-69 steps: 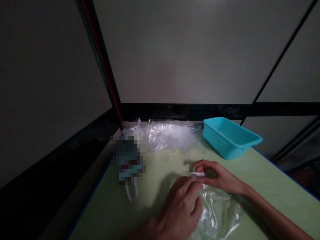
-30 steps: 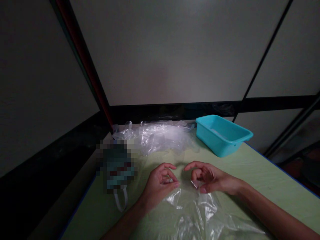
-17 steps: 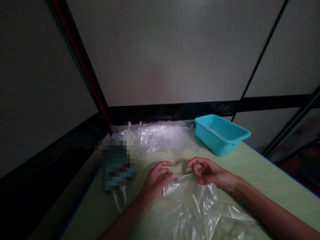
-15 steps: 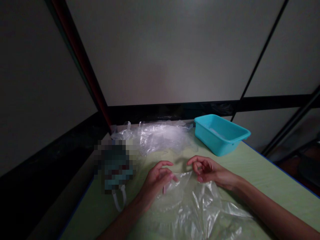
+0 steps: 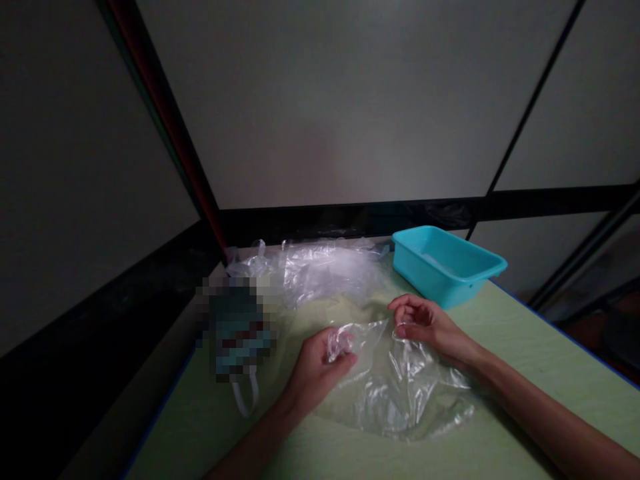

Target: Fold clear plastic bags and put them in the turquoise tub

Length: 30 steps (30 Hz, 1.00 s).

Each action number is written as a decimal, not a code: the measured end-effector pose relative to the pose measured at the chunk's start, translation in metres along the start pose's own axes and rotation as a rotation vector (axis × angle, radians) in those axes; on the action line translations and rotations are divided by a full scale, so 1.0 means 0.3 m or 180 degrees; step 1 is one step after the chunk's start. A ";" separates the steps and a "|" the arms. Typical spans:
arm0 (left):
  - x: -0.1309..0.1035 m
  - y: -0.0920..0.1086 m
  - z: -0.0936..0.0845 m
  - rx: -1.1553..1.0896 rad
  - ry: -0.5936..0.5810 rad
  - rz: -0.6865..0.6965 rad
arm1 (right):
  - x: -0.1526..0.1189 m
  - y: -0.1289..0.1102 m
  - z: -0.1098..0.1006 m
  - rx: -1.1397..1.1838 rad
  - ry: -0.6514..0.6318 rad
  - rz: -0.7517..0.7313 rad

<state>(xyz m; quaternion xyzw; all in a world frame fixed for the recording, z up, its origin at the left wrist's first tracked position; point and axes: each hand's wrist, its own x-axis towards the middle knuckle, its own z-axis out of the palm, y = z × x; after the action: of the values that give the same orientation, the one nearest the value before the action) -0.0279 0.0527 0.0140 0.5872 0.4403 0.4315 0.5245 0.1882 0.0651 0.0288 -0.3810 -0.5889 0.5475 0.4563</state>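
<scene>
In the head view, a clear plastic bag [image 5: 400, 393] spreads over the near part of the pale green table [image 5: 520, 367], its upper edge raised between two bare hands. The left hand [image 5: 320, 367] grips one side of that edge, fingers curled with film bunched over them and the thumb on the near side. The right hand [image 5: 423, 327] pinches the other side between thumb and curled fingers. The lower part of the bag (creased and catching the light) sags toward the tabletop. Beyond the hands, a heap of clear plastic film [image 5: 330, 270] lies along the back of the table. To its right, a turquoise plastic basin [image 5: 445, 267] sits upright at the far right, with something pale inside, too faint to identify. On the left side lies a dark green and teal item [image 5: 240, 327], blurred by pixelation, with a white strap loop [image 5: 246, 399] at its near end.
</scene>
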 end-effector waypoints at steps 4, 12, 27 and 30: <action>0.008 -0.018 0.000 0.0099 0.0077 0.0007 | 0.002 -0.015 -0.019 -0.0131 0.0093 -0.0168; 0.002 -0.006 -0.006 0.0120 0.0113 0.0174 | -0.004 -0.055 -0.054 -0.0213 0.0285 -0.0309; -0.021 -0.003 0.013 0.0791 0.0424 0.0269 | -0.009 -0.021 -0.051 -0.2558 0.0656 -0.0844; -0.016 -0.011 0.011 0.0925 0.0628 0.0374 | -0.016 -0.016 -0.048 -0.2991 0.0556 -0.1018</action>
<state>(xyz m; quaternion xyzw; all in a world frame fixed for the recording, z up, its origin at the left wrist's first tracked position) -0.0259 0.0476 0.0104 0.6364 0.5122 0.4488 0.3623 0.2037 0.0644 0.0329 -0.4947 -0.7824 0.1125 0.3612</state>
